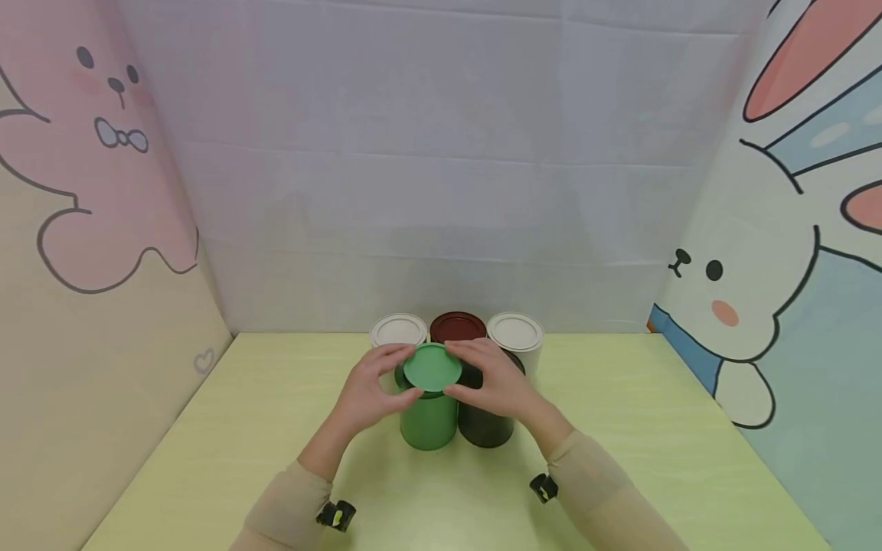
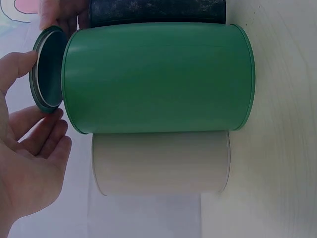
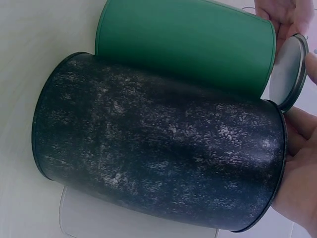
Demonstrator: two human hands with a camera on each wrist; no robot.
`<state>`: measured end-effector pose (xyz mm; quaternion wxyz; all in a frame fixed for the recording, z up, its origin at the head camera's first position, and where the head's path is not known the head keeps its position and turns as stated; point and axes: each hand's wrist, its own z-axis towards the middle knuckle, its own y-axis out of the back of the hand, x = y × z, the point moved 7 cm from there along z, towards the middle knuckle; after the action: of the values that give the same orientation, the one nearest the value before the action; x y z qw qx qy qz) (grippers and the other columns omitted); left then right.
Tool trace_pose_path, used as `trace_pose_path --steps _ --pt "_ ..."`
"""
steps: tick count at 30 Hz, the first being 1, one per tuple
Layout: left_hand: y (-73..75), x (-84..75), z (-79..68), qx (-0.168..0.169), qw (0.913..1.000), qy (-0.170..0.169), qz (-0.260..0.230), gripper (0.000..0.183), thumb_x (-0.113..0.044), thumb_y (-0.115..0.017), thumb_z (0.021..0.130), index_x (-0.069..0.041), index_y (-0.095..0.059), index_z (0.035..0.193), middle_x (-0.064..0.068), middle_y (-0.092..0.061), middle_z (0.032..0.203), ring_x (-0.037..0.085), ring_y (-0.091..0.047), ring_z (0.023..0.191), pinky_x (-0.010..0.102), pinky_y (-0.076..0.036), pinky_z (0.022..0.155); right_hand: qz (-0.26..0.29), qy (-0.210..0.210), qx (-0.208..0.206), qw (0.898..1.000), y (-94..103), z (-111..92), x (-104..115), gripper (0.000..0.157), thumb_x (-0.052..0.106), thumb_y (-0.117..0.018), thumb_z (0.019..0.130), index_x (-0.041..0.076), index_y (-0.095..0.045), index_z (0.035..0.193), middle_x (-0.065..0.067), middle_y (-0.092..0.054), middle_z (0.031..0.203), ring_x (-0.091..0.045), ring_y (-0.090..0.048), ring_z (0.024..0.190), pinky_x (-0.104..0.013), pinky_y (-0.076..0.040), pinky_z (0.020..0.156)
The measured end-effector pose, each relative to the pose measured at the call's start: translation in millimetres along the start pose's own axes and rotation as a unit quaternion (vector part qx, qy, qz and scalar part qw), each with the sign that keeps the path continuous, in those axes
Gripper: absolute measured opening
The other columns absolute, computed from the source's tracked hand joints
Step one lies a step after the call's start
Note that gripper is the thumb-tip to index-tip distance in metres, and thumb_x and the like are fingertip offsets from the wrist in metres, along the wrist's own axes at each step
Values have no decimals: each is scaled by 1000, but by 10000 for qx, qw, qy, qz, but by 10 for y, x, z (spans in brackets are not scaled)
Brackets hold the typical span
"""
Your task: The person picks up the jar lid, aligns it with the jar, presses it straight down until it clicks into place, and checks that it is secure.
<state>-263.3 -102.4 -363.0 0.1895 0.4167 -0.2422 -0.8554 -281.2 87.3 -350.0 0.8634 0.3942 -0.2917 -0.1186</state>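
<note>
Both hands hold a round green lid [image 1: 432,368] by its edges, over the top of a green can [image 1: 428,425]. My left hand [image 1: 370,388] pinches the lid's left side between thumb and fingers; my right hand [image 1: 498,380] grips the right side the same way. In the left wrist view the lid [image 2: 48,69] is tilted, its pale inner rim facing the can's top end, with a narrow gap at one side. A black can [image 1: 486,421] with a speckled wall stands upright against the green one, near my right hand.
Behind the front cans stand a white-lidded can [image 1: 398,329], a dark red lidded can [image 1: 458,326] and another white can [image 1: 515,332]. The pale yellow-green table [image 1: 227,451] meets a light cloth backdrop [image 1: 427,168]. Cartoon-printed panels [image 1: 744,291] flank both sides.
</note>
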Motion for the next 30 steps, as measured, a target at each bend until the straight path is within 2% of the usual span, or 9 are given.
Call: trace_pose_path --steps 8,21,27,30 --pt "-11 115 22 222 9994 263 8 61 -16 -85 77 -2 -63 132 11 -59 134 33 -50 127 53 -42 103 -210 -273 324 9989 -77 55 -68 63 28 -80 84 0 -58 136 -13 -58 136 -31 -50 125 -47 -41 104" --pt "-57 233 13 470 9986 206 156 62 -18 -85 79 1 -62 133 13 -58 135 35 -50 128 53 -40 105 -762 -405 826 9928 -189 95 -94 64 35 -77 86 0 -58 137 -14 -58 136 -31 -49 125 -45 -41 105" --pt "-66 286 -2 594 9975 364 72 62 -21 -82 82 -2 -60 136 12 -56 138 35 -47 130 55 -39 105 -822 -386 840 9923 -195 92 -93 61 36 -76 87 2 -60 135 -14 -57 138 -31 -48 128 -46 -40 106" --pt "-59 280 -5 551 9980 301 61 58 -20 -81 83 -3 -61 135 12 -57 138 35 -48 130 56 -39 105 -787 -284 745 9937 -185 93 -81 56 34 -75 88 3 -62 133 -13 -58 136 -31 -49 127 -46 -40 105"
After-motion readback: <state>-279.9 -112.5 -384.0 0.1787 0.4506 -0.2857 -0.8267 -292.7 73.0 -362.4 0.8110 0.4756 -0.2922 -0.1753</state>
